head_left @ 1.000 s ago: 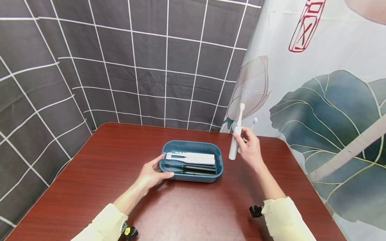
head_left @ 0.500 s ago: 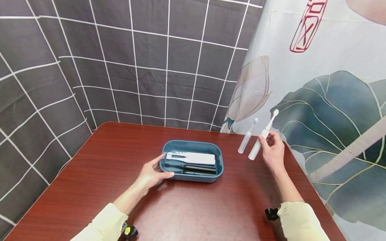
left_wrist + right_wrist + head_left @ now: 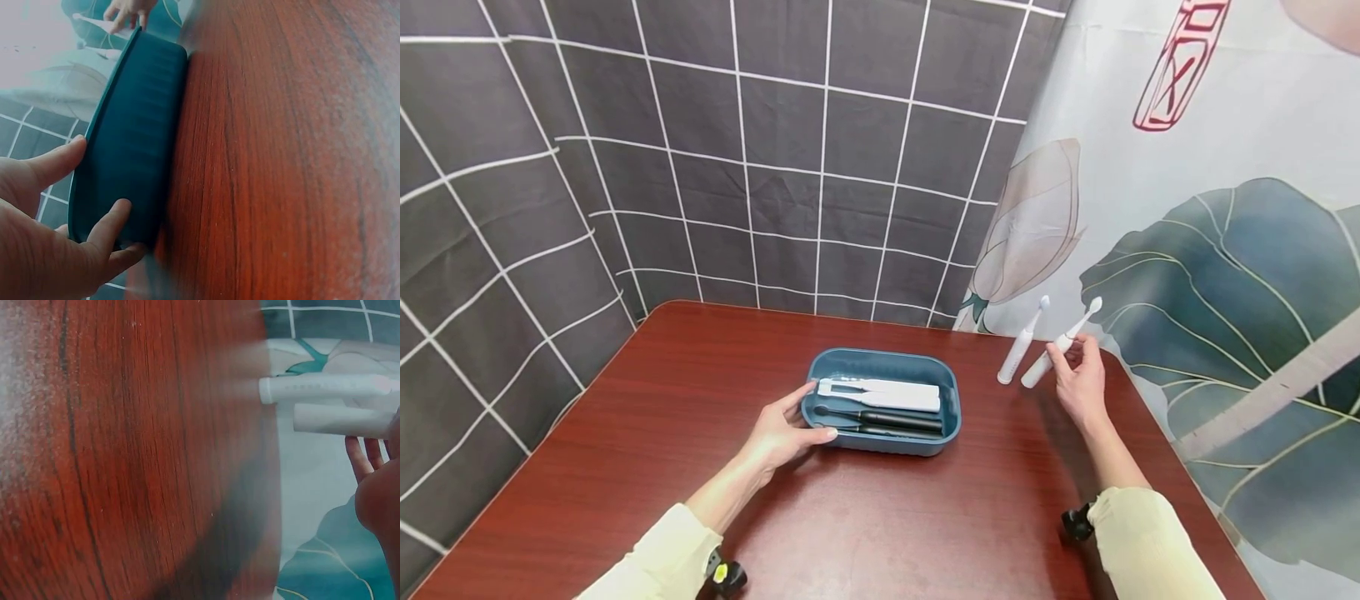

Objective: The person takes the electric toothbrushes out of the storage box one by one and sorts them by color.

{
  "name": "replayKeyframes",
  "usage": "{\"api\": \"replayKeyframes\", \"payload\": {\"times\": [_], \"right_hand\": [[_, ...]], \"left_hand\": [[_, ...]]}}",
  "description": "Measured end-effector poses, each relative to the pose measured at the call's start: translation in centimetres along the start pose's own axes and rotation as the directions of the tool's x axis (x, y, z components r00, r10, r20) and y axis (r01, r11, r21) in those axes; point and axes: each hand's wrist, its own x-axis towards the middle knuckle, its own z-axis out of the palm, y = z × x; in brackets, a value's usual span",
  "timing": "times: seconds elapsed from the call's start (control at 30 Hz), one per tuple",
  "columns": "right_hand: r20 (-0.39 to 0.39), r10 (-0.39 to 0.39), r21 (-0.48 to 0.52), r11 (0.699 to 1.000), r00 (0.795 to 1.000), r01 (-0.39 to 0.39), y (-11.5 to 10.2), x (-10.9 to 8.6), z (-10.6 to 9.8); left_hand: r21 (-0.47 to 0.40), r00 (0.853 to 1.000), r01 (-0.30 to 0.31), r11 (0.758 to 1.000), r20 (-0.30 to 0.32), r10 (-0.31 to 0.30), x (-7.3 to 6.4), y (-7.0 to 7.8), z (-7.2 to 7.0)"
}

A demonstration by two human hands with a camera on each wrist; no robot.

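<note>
My left hand [image 3: 778,433] holds the left end of a blue plastic basket [image 3: 880,357], thumb and fingers spread around its corner. In the left wrist view, fingertips [image 3: 123,206] press on the wall of the basket [image 3: 134,112]. White electric toothbrushes [image 3: 895,396] and black ones [image 3: 898,422] lie inside the basket. My right hand [image 3: 1081,379] pinches a white electric toothbrush [image 3: 1047,364], head up and tilted right. In the right wrist view, this toothbrush [image 3: 337,419] appears to have its base slightly above the table. Another white electric toothbrush [image 3: 1018,350] stands upright beside it, to the left.
The reddish-brown wooden table [image 3: 880,525] extends around the basket. A grey curtain with a white grid [image 3: 782,208] hangs behind it. At the right hangs a pale leaf-patterned curtain [image 3: 1210,275], close to the table's right edge.
My right hand has carried the toothbrush rightward from beside the basket and then lowered it next to the standing one. My left hand has stayed on the basket.
</note>
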Motion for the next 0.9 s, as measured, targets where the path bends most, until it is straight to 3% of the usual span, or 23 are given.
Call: {"api": "replayKeyframes", "payload": {"times": [0.23,0.9], "right_hand": [[0.027,0.021,-0.028,0.999,0.999,-0.02,1.0,0.4,0.8],[0.071,0.101,-0.033,0.995,0.992,-0.099,1.8,0.2,2.3]], "left_hand": [[0.024,1.0,-0.001,1.0,-0.002,0.001,0.0,0.1,-0.1],[-0.021,1.0,0.008,1.0,0.007,-0.008,0.1,0.0,-0.1]]}}
